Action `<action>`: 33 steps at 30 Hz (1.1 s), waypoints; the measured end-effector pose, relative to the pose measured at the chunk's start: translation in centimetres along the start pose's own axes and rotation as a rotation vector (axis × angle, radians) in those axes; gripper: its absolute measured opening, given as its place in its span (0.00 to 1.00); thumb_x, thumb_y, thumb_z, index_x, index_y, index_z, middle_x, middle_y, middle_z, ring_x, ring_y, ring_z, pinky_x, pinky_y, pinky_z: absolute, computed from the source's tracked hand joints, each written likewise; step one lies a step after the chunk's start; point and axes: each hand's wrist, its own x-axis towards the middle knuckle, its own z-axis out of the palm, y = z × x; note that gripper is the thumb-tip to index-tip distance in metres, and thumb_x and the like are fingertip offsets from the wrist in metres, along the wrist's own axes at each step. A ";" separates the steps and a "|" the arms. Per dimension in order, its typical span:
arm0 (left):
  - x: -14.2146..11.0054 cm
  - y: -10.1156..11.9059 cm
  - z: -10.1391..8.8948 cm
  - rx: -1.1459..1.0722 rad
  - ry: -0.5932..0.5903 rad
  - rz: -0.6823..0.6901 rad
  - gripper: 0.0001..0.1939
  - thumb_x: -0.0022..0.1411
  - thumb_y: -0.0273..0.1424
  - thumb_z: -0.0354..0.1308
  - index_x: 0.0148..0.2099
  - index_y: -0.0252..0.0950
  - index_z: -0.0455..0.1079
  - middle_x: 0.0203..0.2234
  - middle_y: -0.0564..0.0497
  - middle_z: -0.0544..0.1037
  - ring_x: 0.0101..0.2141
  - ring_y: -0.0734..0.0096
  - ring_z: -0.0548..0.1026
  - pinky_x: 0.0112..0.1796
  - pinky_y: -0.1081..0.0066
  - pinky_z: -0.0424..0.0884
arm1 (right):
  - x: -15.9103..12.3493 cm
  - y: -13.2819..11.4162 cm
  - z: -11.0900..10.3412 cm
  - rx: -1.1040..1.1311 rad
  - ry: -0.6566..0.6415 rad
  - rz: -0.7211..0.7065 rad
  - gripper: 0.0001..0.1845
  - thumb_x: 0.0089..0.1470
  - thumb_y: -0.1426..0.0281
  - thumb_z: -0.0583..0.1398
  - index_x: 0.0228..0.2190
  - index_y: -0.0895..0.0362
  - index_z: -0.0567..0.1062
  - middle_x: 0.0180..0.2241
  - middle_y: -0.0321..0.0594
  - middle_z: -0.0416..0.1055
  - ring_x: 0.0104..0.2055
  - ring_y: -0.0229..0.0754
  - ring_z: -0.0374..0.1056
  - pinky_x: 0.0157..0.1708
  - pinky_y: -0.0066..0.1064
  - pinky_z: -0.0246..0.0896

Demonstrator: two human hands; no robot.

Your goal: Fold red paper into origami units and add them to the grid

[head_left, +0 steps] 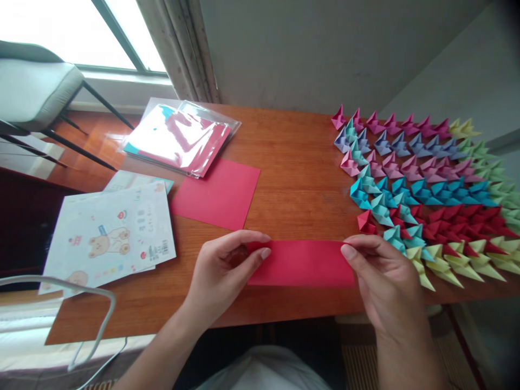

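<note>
Between my two hands is a red sheet of paper, folded into a long rectangle and held above the near part of the table. My left hand pinches its upper left corner between thumb and fingers. At the upper right corner, my right hand grips it the same way. A flat red square of paper lies on the table beyond my left hand, partly under a clear plastic packet of coloured paper. Rows of folded paper cranes stand just right of my right hand.
The wooden table has a window and curtain behind it. White sheets with bear drawings lie at the left edge, near a white curved tube. A grey chair stands at the far left.
</note>
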 end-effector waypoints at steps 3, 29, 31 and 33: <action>0.0 0.0 0.0 -0.013 0.001 0.010 0.07 0.58 0.31 0.68 0.40 0.37 0.80 0.35 0.48 0.84 0.34 0.66 0.82 0.34 0.74 0.77 | 0.1 0.3 -0.2 -0.020 0.004 -0.016 0.09 0.48 0.63 0.71 0.31 0.53 0.80 0.29 0.37 0.77 0.31 0.41 0.72 0.31 0.31 0.67; 0.4 -0.8 0.0 0.073 0.026 0.044 0.04 0.59 0.30 0.68 0.36 0.38 0.76 0.27 0.54 0.80 0.28 0.74 0.77 0.29 0.77 0.71 | 0.2 1.4 -0.2 -0.170 -0.054 -0.020 0.08 0.54 0.64 0.68 0.36 0.52 0.78 0.35 0.35 0.77 0.37 0.39 0.73 0.37 0.29 0.69; 0.3 -0.9 0.0 0.124 0.027 0.065 0.04 0.59 0.30 0.67 0.35 0.38 0.75 0.26 0.55 0.78 0.27 0.75 0.76 0.28 0.77 0.70 | 0.3 1.6 -0.4 -0.244 -0.075 -0.041 0.08 0.55 0.63 0.67 0.36 0.51 0.78 0.36 0.35 0.76 0.38 0.40 0.72 0.39 0.31 0.68; 0.3 -0.9 0.0 0.182 0.030 0.089 0.04 0.60 0.30 0.66 0.34 0.38 0.74 0.25 0.56 0.77 0.25 0.76 0.74 0.26 0.77 0.68 | 0.4 1.7 -0.5 -0.317 -0.101 -0.082 0.07 0.57 0.62 0.66 0.35 0.51 0.78 0.36 0.35 0.76 0.39 0.41 0.72 0.41 0.33 0.67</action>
